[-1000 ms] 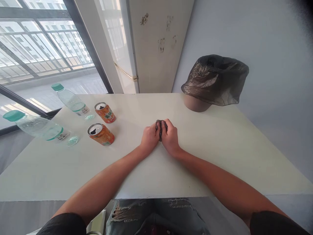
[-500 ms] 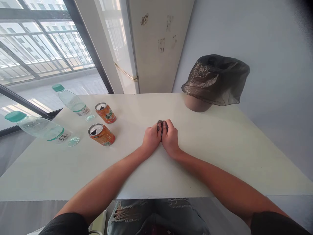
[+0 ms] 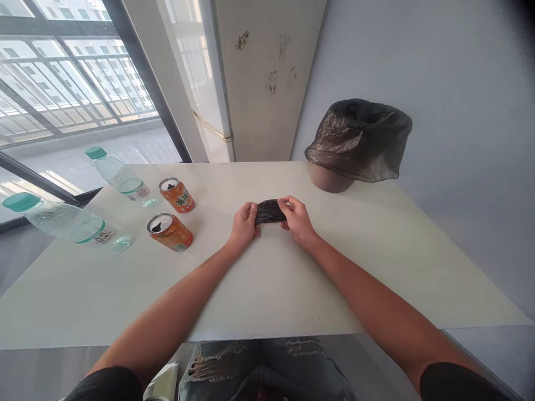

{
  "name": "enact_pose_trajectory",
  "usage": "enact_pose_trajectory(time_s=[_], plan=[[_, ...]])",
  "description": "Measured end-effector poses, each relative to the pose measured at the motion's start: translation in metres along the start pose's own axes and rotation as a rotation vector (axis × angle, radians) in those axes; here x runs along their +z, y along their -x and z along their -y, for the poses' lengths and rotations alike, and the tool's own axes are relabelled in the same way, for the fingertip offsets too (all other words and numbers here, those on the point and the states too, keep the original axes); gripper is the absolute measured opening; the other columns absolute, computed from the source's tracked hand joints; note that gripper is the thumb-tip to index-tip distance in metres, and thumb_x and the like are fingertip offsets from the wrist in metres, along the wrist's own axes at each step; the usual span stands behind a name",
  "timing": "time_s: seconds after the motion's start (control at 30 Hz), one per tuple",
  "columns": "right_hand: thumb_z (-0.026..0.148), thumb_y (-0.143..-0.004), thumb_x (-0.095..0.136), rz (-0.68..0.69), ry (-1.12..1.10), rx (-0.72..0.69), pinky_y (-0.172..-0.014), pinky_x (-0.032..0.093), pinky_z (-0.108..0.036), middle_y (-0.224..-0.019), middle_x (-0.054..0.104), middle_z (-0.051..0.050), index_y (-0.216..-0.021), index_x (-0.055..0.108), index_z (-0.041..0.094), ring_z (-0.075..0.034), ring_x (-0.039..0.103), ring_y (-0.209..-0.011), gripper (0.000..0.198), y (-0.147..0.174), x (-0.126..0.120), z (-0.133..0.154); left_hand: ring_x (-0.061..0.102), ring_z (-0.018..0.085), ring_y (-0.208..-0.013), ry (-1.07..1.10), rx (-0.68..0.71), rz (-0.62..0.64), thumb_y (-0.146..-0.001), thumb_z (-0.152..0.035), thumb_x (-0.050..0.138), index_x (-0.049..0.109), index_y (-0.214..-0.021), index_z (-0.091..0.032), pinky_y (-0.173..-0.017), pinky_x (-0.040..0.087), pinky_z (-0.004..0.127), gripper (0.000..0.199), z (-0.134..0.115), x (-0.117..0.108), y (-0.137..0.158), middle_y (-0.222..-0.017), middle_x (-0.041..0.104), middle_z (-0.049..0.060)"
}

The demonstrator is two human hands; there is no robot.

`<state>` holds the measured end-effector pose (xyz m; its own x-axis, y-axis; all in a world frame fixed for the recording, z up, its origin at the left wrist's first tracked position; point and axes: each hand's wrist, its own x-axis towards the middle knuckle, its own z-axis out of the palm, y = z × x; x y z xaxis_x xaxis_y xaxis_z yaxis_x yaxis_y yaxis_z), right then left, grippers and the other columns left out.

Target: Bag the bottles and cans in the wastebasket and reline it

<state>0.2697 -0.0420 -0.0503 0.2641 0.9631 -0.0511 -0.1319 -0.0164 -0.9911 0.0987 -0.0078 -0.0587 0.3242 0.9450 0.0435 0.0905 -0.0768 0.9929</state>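
A crumpled black plastic bag [image 3: 268, 212] is stretched between my two hands over the middle of the white table [image 3: 267, 289]. My left hand [image 3: 244, 221] pinches its left end, thumb on top. At the right end, my right hand [image 3: 297, 219] grips it between thumb and fingers. The bag forms a short, wrinkled band. Parts of the fingers are hidden beneath it.
To the left stand two orange drink cans [image 3: 178, 195], both opened, and two clear bottles [image 3: 121, 175] with green caps. A brown bin [image 3: 330, 179] lined with a dark bag [image 3: 363, 142] stands at the back right. Behind the table is a white fridge [image 3: 259, 111].
My hands were pressed together with the black bag bunched in the fists. Now they are apart, and the bag spans the gap. The camera view has shifted slightly.
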Motion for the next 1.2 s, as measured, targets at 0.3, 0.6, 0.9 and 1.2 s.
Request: enact_pose_trajectory(time_s=[0.3, 0.6, 0.9, 1.2], plan=[[0.058, -0.082, 0.074, -0.013, 0.120, -0.054, -0.049, 0.039, -0.026, -0.072, 0.062, 0.004, -0.095, 0.054, 0.023, -0.010, 0.049, -0.050, 0.042, -0.012, -0.018, -0.007, 0.055, 0.031, -0.138, -0.632, 0.543, -0.243, -0.094, -0.028, 0.058, 0.048, -0.136, -0.020, -0.117, 0.043, 0.051, 0.044, -0.014, -0.007, 0.008, -0.150, 0.055, 0.020], [0.051, -0.088, 0.075, 0.379, 0.162, -0.145, -0.082, 0.053, -0.033, -0.093, 0.076, -0.004, -0.100, 0.071, 0.017, -0.022, 0.070, -0.090, 0.036, 0.010, 0.001, 0.003, 0.071, 0.025, -0.112, -0.961, 0.509, 0.194, -0.091, -0.022, 0.063, 0.042, -0.140, -0.022, -0.094, 0.054, 0.039, 0.053, -0.022, 0.005, 0.015, -0.131, 0.070, 0.011], [0.057, -0.085, 0.079, 0.375, 0.091, -0.032, -0.077, 0.048, -0.031, -0.087, 0.073, -0.004, -0.096, 0.071, 0.016, -0.017, 0.064, -0.080, 0.044, 0.005, -0.003, 0.003, 0.070, 0.025, -0.102, -1.165, 0.234, 0.217, -0.087, -0.006, 0.053, 0.051, -0.106, -0.023, -0.072, 0.047, 0.034, 0.026, -0.030, 0.002, 0.011, -0.107, 0.073, 0.006], [0.061, -0.085, 0.076, 0.247, 0.125, -0.089, -0.068, 0.042, -0.029, -0.080, 0.066, -0.001, -0.091, 0.067, 0.017, -0.014, 0.053, -0.072, 0.045, 0.007, -0.001, 0.004, 0.070, 0.026, -0.101, -1.246, 0.141, 0.149, -0.093, -0.013, 0.052, 0.057, -0.104, -0.023, -0.068, 0.045, 0.035, 0.016, -0.031, 0.002, 0.011, -0.108, 0.073, 0.008]])
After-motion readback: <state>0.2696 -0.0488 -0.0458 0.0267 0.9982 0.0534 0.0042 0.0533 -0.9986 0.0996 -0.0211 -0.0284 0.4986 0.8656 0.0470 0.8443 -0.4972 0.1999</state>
